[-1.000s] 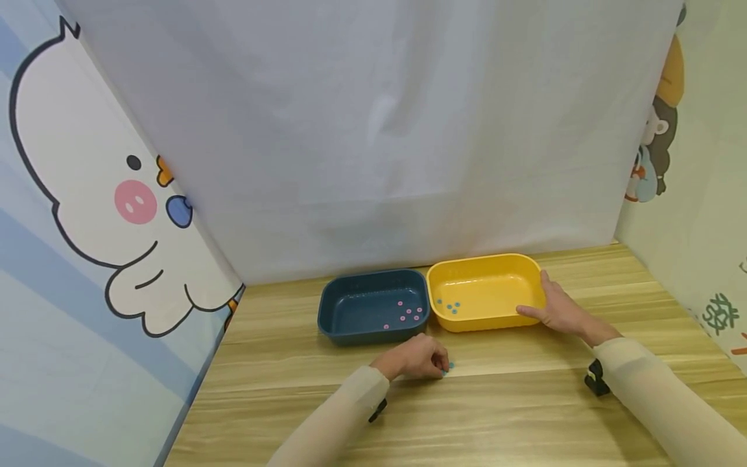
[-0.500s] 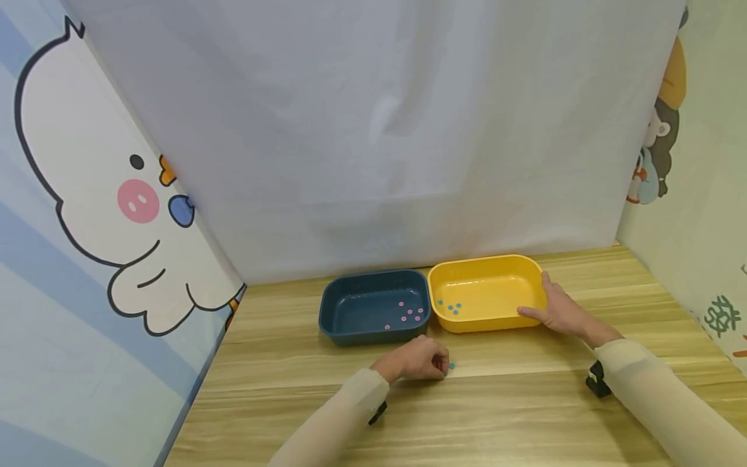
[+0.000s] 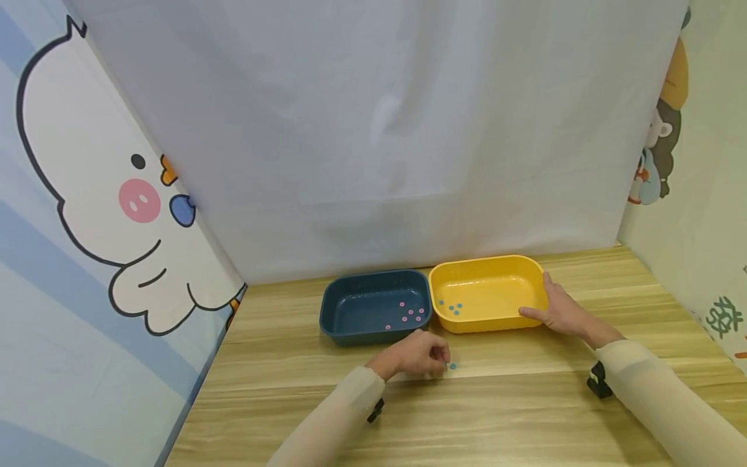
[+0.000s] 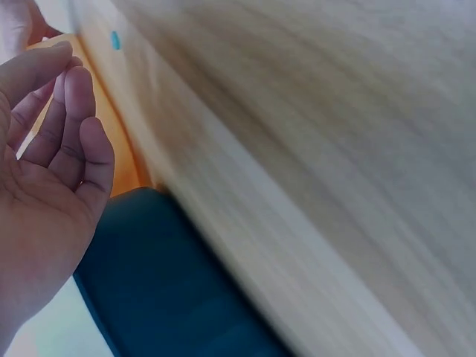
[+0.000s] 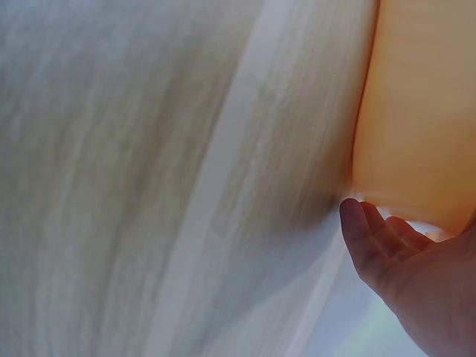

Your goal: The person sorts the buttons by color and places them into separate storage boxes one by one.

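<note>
In the head view my left hand (image 3: 415, 355) is just above the table in front of the two tubs, thumb and fingertips pinching a small blue button (image 3: 446, 366) that barely shows. Another blue button (image 3: 452, 366) lies on the table right beside those fingertips. My right hand (image 3: 563, 312) holds the right end of a yellow tub (image 3: 484, 324), thumb over its front rim and fingers along the outer side. Several blue buttons (image 3: 452, 308) lie at the left end inside it. Touching it on the left, a dark blue tub (image 3: 373, 337) has several pink buttons (image 3: 411, 312) in it.
Both tubs stand near the back of the wood-grain table (image 3: 467, 421). A pale cloth (image 3: 362, 130) hangs behind them. Printed panels rise at the left and right sides.
My left hand has risen slightly off the table with the blue button at its fingertips, the other blue button staying behind. The right hand keeps its hold on the yellow tub.
</note>
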Tool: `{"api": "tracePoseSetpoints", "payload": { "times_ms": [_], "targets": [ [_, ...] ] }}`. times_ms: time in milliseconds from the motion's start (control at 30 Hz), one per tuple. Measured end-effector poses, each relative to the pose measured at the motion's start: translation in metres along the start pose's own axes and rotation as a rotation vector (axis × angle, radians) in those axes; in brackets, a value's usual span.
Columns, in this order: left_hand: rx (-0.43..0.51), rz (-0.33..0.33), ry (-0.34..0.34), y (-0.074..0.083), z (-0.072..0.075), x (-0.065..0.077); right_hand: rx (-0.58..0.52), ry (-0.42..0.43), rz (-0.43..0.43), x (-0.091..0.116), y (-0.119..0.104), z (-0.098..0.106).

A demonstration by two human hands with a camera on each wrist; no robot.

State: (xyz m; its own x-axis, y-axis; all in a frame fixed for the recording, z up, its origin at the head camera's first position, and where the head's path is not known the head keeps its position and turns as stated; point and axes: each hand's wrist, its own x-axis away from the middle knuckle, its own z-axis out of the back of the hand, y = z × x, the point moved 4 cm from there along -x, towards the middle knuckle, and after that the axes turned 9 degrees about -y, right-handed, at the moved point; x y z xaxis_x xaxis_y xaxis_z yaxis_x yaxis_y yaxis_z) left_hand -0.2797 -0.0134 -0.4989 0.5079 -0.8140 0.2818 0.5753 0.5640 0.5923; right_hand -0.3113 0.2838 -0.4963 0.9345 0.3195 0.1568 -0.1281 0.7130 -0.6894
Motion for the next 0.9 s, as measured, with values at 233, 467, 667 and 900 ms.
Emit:
{"api": "tracePoseSetpoints", "payload": {
  "times_ms": [233, 467, 667, 900],
  "targets": [
    [0.011, -0.012, 0.008, 0.007, 0.006, -0.002, -0.007, -0.004, -0.002, 0.001, 0.001, 0.000],
    [0.003, -0.084, 0.044, 0.016, 0.016, -0.002, -0.007, 0.002, -0.004, 0.001, 0.000, 0.000],
    [0.040, -0.086, 0.085, 0.021, 0.027, -0.001, -0.008, 0.000, -0.002, 0.000, 0.001, -0.001],
    [0.066, -0.036, 0.152, 0.021, 0.042, -0.004, -0.012, 0.003, -0.005, -0.002, 0.006, -0.001]
  ]
}}
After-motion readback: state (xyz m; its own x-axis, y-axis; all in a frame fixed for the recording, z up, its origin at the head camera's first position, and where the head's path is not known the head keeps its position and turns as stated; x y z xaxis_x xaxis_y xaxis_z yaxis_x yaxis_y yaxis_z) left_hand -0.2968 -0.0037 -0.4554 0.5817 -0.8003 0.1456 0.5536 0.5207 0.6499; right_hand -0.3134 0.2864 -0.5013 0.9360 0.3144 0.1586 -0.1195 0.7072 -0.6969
